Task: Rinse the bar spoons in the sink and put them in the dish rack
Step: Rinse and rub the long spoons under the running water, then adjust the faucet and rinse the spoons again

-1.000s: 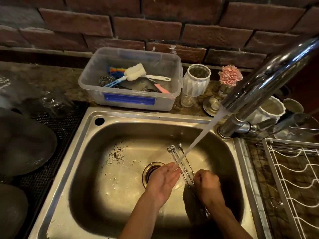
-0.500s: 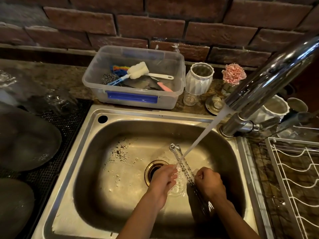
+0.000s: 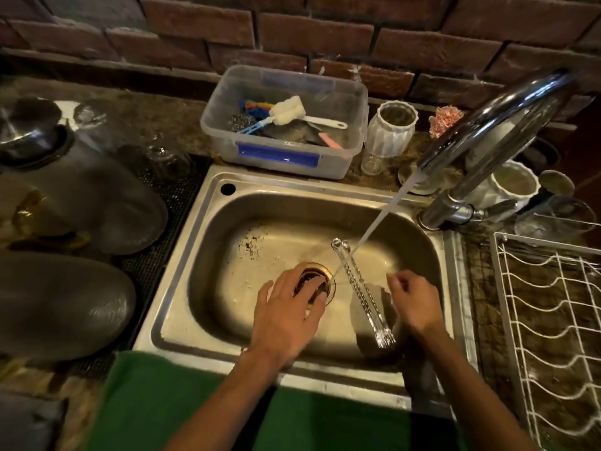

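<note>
The stainless steel sink [image 3: 175, 288] filled the middle of the view; no brand or writing could be read anywhere. Right of the sink stood the white wire dish rack [image 3: 549, 336]. Behind the sink sat a clear plastic tub [image 3: 279, 157] with a blue panel, holding brushes. At the sink's back right corner the chrome faucet [image 3: 487, 125] ran water onto the bar spoons [image 3: 361, 288], which lay together on the sink floor just right of the drain [image 3: 330, 278]. The left hand [image 3: 286, 317] hovered over the drain with fingers spread, holding nothing. The right hand [image 3: 414, 301] hung just right of the spoons, fingers loosely curled, gripping nothing.
</note>
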